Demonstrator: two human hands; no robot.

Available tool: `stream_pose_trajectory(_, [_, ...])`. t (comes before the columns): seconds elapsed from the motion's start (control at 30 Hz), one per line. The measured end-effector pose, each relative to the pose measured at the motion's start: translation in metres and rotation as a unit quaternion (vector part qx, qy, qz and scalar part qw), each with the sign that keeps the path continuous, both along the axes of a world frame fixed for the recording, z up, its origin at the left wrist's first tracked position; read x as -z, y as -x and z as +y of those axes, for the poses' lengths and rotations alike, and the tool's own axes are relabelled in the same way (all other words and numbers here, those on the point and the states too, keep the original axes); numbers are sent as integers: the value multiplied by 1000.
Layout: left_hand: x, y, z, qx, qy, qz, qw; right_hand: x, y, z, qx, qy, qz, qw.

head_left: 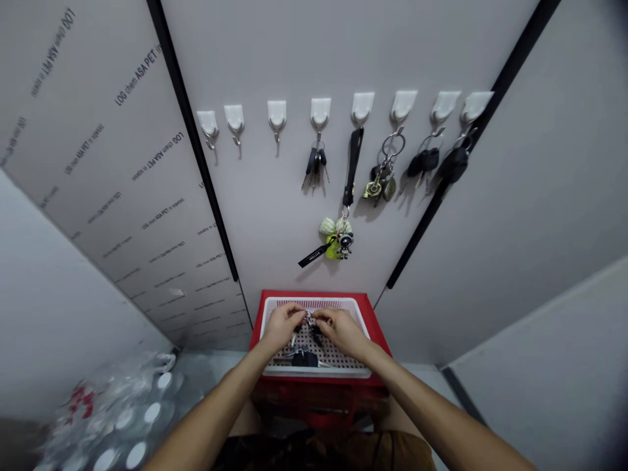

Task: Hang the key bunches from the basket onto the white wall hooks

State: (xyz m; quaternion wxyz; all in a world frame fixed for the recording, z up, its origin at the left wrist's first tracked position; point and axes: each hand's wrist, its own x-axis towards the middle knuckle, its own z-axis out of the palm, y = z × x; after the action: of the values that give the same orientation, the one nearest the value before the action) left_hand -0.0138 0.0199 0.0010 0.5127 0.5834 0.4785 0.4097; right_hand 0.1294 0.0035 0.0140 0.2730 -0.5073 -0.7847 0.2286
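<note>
Both my hands reach into a white perforated basket (360, 313) that sits on a red stool (377, 324). My left hand (283, 325) and my right hand (341, 329) are closed on the same bunch of keys (310, 322), held between them just above the basket floor. Another dark key set (304, 358) lies in the basket nearer to me. On the wall above runs a row of white hooks (277, 112). The five hooks on the right carry key sets, among them black keys (316, 161) and a long strap with charms (340, 239).
The three hooks at the left (234, 118) hang bare. A pack of wrapped bottles with white caps (132, 418) lies on the floor at lower left. Black vertical strips (196, 144) divide the wall panels.
</note>
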Motion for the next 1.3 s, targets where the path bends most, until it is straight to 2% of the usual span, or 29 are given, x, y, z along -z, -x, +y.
stream_pose_trajectory(0.2, [-34, 9, 2, -12, 17, -57, 998, -26, 13, -2, -25, 6, 117, 993])
stream_pose_trajectory(0.33, [-64, 19, 8, -21, -8, -62, 998, -44, 23, 0, -46, -35, 143, 988])
stream_pose_trajectory(0.5, [-122, 33, 20, -41, -93, -55, 993, -76, 40, 12, -74, -113, 172, 976])
stream_pose_trajectory(0.67, [-188, 39, 36, -82, -202, -51, 975, -127, 58, 30, -59, -214, 198, 955])
stream_pose_trajectory(0.8, [-232, 35, 54, -119, -248, -118, 954, -170, 68, 45, -32, -281, 198, 938])
stream_pose_trajectory(0.9, [-256, 28, 64, -136, -264, -169, 940, -194, 72, 53, -11, -316, 189, 930])
stream_pose_trajectory(0.97, [-266, 25, 69, -144, -268, -178, 936, -205, 75, 57, 2, -331, 184, 926])
stream_pose_trajectory(1.07, [-272, 22, 76, -173, -266, -147, 937, -211, 77, 61, 19, -338, 177, 924])
stream_pose_trajectory(1.17, [-270, 24, 83, -211, -256, -95, 938, -208, 78, 66, 18, -326, 164, 931])
stream_pose_trajectory(1.3, [-262, 27, 85, -201, -253, -56, 945, -202, 76, 68, 9, -327, 138, 935])
